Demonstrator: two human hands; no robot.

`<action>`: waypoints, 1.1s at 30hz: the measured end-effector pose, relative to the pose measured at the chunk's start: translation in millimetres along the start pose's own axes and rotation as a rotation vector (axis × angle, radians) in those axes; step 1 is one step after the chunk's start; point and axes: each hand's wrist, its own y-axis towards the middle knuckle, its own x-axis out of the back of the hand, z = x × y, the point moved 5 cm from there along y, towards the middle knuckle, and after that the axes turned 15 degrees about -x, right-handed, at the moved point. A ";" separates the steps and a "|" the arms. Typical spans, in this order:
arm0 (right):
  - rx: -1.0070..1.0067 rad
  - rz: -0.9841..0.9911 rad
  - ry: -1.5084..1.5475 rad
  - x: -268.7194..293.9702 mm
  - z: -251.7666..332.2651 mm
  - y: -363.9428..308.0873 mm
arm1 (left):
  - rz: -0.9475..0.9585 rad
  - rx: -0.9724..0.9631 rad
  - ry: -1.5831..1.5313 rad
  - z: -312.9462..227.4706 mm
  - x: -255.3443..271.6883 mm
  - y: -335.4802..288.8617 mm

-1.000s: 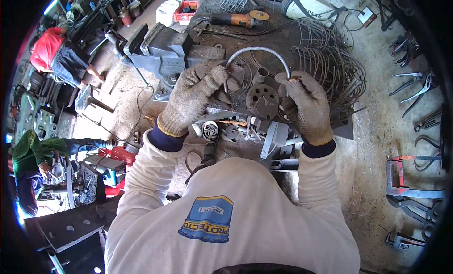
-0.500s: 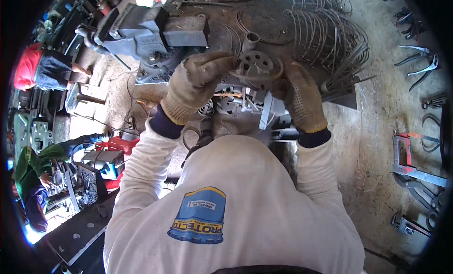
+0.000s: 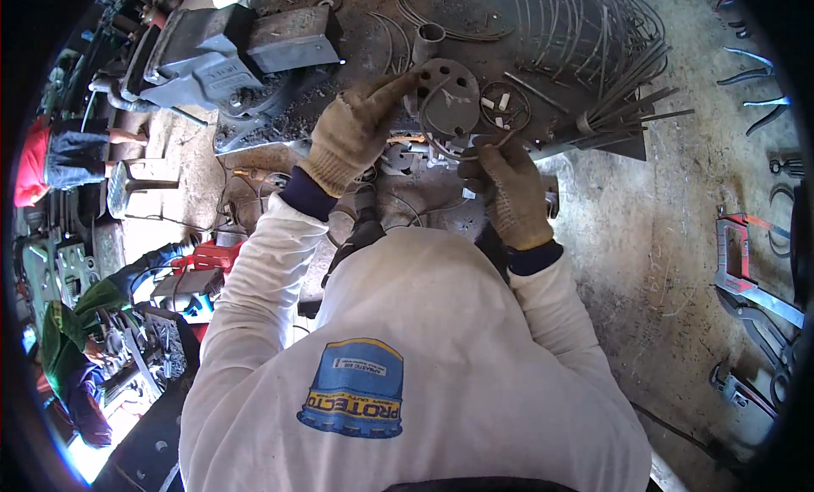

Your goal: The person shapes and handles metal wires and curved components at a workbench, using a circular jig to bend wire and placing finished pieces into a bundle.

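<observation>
Both hands wear tan work gloves. My right hand [image 3: 511, 187] is closed on the lower right of a thin metal ring [image 3: 426, 129]. My left hand [image 3: 360, 127] is closed, its fingertips at the ring's upper left side. Beyond the ring lies a round grey metal plate with holes [image 3: 451, 111], partly seen through it. A short upright pipe [image 3: 429, 41] stands just past the plate. To the plate's right, another thin ring [image 3: 527, 117] surrounds several small white pieces [image 3: 500, 111].
A large bench vise [image 3: 208, 72] stands left on the dark metal bench [image 3: 356, 55]. Coiled wire [image 3: 585, 26] and a bundle of rods [image 3: 602, 123] lie right. Pliers [image 3: 767, 85] and a hacksaw [image 3: 736, 263] are at far right. Other people [image 3: 72, 157] are at left.
The ring has tilted and dropped slightly, and my right hand has moved down and left. The holed plate, the second ring and the white pieces now show more fully as the view shifts.
</observation>
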 end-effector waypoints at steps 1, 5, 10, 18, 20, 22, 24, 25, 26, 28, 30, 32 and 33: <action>0.025 -0.017 0.001 0.4 -6.3 4.3 | 0.030 0.033 0.039 3.3 -0.2 -3.8; 0.075 -0.081 0.049 -5.2 -15.5 5.2 | 0.030 0.038 0.037 10.1 -3.2 -17.8; 0.121 -0.181 -0.197 -9.4 -9.4 8.9 | 0.082 0.124 0.019 16.3 -7.7 -33.7; 0.150 -0.228 -0.075 -15.6 -20.7 14.3 | 0.073 0.139 -0.052 17.2 -8.2 -36.6; 0.204 -0.278 -0.133 -14.5 -20.7 12.4 | 0.085 0.146 -0.058 15.9 -8.5 -34.4; 0.203 -0.306 -0.186 -9.8 -26.7 16.0 | 0.115 0.191 -0.072 10.1 -7.1 -30.0; 0.205 -0.333 -0.236 -7.5 -25.9 17.2 | 0.122 0.174 -0.064 9.5 -8.2 -30.5; 0.161 -0.310 -0.156 -7.6 -25.0 18.5 | 0.129 0.158 -0.058 9.1 -9.0 -31.2; 0.118 -0.286 -0.075 -7.1 -25.5 20.4 | 0.130 0.160 -0.060 9.4 -9.7 -31.1; 0.112 -0.293 -0.090 -1.5 -28.5 26.6 | 0.070 0.126 -0.040 9.0 -7.5 -28.2; 0.108 -0.301 -0.104 -0.6 -26.3 27.3 | 0.049 0.084 -0.014 12.1 -10.3 -29.5; 0.079 -0.243 -0.065 -6.5 -15.4 23.9 | 0.028 0.045 0.008 9.1 -11.0 -28.7; 0.078 -0.246 -0.064 -6.3 -12.4 23.6 | 0.057 0.075 0.023 6.1 -11.1 -27.9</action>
